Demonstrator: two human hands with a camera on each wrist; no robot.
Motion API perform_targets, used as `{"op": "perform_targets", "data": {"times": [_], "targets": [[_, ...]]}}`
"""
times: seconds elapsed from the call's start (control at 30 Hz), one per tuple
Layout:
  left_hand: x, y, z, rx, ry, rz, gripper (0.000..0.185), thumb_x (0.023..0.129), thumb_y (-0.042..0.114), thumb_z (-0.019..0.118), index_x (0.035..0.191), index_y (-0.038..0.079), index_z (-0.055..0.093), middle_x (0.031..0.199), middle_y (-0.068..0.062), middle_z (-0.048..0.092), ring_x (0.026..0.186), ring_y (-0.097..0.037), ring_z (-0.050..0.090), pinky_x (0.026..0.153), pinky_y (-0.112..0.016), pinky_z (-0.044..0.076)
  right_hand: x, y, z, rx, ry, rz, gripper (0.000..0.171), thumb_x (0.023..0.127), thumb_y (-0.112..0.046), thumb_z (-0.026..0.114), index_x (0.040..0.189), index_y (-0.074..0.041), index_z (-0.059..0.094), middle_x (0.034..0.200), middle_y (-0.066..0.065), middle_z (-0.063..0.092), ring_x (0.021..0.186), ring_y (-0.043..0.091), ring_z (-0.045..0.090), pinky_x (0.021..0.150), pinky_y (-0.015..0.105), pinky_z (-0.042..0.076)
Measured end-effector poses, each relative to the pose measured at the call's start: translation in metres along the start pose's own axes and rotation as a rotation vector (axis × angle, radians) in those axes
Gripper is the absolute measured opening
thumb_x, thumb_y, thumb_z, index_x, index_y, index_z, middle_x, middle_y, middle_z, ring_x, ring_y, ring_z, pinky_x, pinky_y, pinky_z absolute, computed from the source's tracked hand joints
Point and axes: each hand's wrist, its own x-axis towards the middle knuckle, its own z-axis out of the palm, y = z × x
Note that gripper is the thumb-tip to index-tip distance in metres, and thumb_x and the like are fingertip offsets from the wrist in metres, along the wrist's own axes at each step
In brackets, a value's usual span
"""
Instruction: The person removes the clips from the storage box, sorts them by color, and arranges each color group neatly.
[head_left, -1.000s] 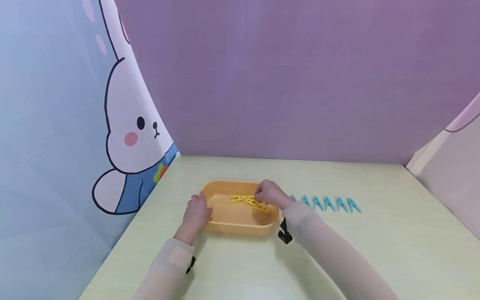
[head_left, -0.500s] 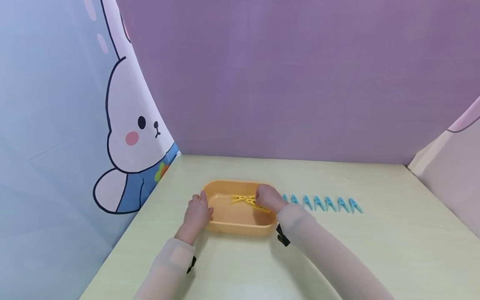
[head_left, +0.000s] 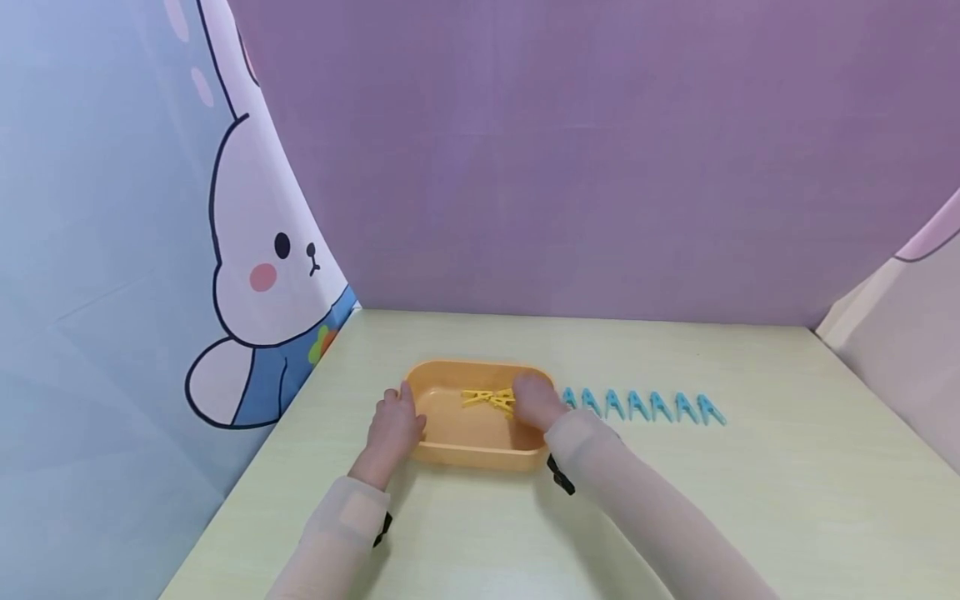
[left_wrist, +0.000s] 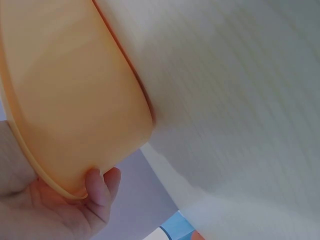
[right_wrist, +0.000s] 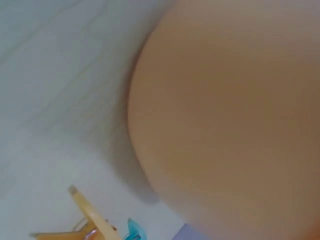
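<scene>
Between both hands (head_left: 393,429), orange tray (head_left: 457,446)

head: high, forward-down over table (head_left: 750,500) | wrists: pressed close against tray (left_wrist: 75,100) wall | shared: orange tray, all three views

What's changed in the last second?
The right hand has slid left and slightly nearer over the tray, onto the yellow pegs, uncovering one more blue peg in the row. The left hand still holds the tray's left rim; tray and row haven't moved.
</scene>
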Motion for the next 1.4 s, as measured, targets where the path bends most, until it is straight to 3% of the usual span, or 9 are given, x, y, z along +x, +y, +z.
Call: {"op": "perform_targets", "data": {"times": [0.13, 0.33, 0.7, 0.9, 1.4], "targets": [[0.0, 0.001, 0.0, -0.002, -0.005, -0.007, 0.063, 0.088, 0.014, 0.061, 0.136, -0.014, 0.029, 0.117, -0.033, 0.042, 0.098, -0.043, 0.049, 0.07, -0.046, 0.048, -0.001, -0.001, 0.002, -0.022, 0.0, 0.008, 0.014, 0.077, -0.006, 0.069, 0.078, -0.005, 0.055, 0.072, 0.004, 0.048, 0.067, 0.019, 0.044, 0.065, 0.032, 0.042], [0.0, 0.001, 0.001, -0.001, -0.001, -0.003, 0.064, 0.088, 0.013, 0.061, 0.135, -0.015, 0.029, 0.116, -0.033, 0.042, 0.097, -0.042, 0.049, 0.07, -0.046, 0.048, -0.004, -0.002, 0.004, -0.017, 0.018, 0.012, 0.019, 0.072, -0.006, 0.072, 0.075, -0.006, 0.053, 0.07, 0.003, 0.047, 0.065, 0.019, 0.043, 0.063, 0.031, 0.042], [0.001, 0.0, 0.002, -0.008, 0.003, -0.011, 0.062, 0.087, 0.013, 0.062, 0.134, -0.013, 0.031, 0.115, -0.032, 0.043, 0.097, -0.043, 0.049, 0.07, -0.048, 0.048, -0.004, -0.002, 0.002, 0.015, -0.031, 0.027, 0.017, 0.077, -0.007, 0.071, 0.082, -0.004, 0.054, 0.073, 0.004, 0.047, 0.068, 0.019, 0.044, 0.067, 0.031, 0.042], [0.0, 0.001, 0.002, -0.003, 0.006, 0.001, 0.063, 0.087, 0.013, 0.062, 0.134, -0.014, 0.03, 0.114, -0.033, 0.043, 0.097, -0.043, 0.049, 0.071, -0.047, 0.048, -0.007, -0.002, -0.005, 0.003, -0.016, 0.008, 0.012, 0.078, 0.0, 0.064, 0.077, -0.004, 0.053, 0.071, 0.005, 0.047, 0.065, 0.019, 0.042, 0.062, 0.03, 0.04], [0.0, 0.001, 0.001, 0.005, 0.024, 0.005, 0.062, 0.086, 0.013, 0.063, 0.132, -0.014, 0.032, 0.112, -0.033, 0.044, 0.094, -0.043, 0.05, 0.07, -0.048, 0.048, -0.009, -0.002, -0.018, 0.091, 0.001, 0.044, 0.015, 0.077, -0.005, 0.072, 0.078, -0.002, 0.057, 0.071, 0.005, 0.051, 0.064, 0.017, 0.047, 0.062, 0.031, 0.045]]}}
